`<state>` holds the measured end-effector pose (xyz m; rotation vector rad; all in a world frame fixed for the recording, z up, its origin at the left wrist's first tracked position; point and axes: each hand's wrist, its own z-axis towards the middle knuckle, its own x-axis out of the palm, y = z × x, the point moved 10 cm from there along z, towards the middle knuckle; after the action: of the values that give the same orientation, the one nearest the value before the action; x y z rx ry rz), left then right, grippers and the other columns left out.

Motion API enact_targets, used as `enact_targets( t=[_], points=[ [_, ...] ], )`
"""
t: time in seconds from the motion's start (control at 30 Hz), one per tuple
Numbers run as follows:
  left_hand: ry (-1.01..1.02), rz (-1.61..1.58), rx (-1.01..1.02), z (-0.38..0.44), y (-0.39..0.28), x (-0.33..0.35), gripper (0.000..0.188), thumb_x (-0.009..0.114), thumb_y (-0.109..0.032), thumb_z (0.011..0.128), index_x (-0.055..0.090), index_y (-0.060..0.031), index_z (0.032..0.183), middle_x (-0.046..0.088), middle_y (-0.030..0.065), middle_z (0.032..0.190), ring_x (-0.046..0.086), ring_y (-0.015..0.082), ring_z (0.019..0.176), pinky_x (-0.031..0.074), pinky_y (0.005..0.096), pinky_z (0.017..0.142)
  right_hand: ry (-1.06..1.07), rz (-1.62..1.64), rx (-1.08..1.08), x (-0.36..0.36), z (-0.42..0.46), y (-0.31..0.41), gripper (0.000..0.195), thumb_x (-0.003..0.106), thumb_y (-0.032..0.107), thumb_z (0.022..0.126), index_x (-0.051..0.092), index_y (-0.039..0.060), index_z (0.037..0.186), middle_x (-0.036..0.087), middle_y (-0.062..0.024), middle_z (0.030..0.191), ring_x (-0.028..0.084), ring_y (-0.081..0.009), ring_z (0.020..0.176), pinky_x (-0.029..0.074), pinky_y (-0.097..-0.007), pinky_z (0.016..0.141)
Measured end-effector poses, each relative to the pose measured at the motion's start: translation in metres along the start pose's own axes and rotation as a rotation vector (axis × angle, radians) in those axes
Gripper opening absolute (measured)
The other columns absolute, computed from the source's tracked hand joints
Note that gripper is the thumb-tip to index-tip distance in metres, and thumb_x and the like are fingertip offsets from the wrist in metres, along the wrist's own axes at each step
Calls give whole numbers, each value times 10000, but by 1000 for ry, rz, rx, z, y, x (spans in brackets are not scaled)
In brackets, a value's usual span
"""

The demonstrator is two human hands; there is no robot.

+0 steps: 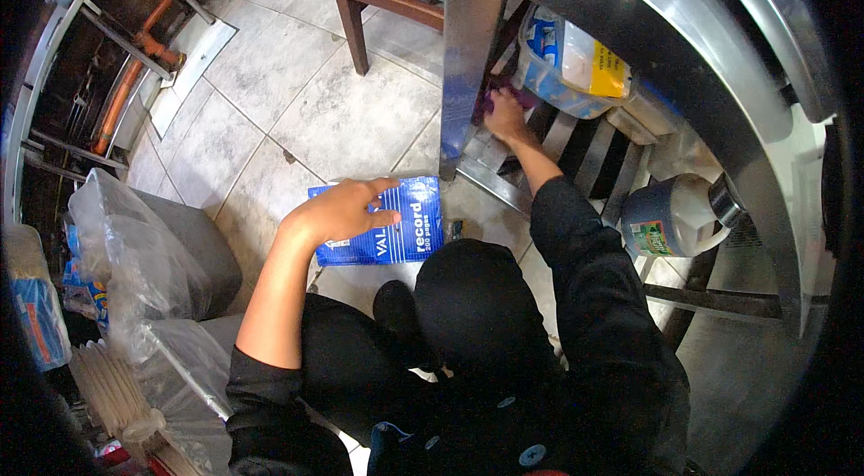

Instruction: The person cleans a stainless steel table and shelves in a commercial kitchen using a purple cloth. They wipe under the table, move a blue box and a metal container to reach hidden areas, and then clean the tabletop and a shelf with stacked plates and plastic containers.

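My left hand point(347, 211) is over a blue record book point(415, 223) lying flat on the floor tiles, with index finger and thumb apart. I cannot tell whether it touches the cover. My right hand point(505, 117) reaches into the slatted metal lower shelf point(553, 138) of a steel table, its fingers on a bunched purple cloth point(520, 98), partly hidden. Just beyond that hand stands a clear plastic tub point(563, 90) with blue packets point(542, 37) and a white and yellow bag point(594, 61) in it.
A large jug of dark liquid point(658, 216) is on the right. The steel table leg point(469, 64) rises beside my right hand. To the left are a grey bin point(196, 246) with a plastic liner and orange pipes point(128, 91). A wooden stand point(358, 30) is ahead.
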<state>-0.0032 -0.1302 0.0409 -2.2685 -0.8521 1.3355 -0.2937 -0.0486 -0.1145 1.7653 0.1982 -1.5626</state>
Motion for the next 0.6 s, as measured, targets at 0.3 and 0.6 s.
enact_targets(
  t=[0.3,0.6],
  points=[
    [9,-17,-56,5,11,3,568,607,-376,822,454,-46,1258,631,206,962,611,303,909,465,344,802,411,173,-436,-4,-85,56,311,581,108,648,627,1,937,556,-259,1046,559,-388,946,437,-412,857],
    [-4,-46,-31,0,11,-3,588,616,-380,810,454,-29,1254,635,197,919,617,294,877,467,340,780,185,-281,-232,-16,-72,-16,617,562,162,702,417,147,1301,307,-201,1388,289,-361,1286,315,-467,1022]
  ],
)
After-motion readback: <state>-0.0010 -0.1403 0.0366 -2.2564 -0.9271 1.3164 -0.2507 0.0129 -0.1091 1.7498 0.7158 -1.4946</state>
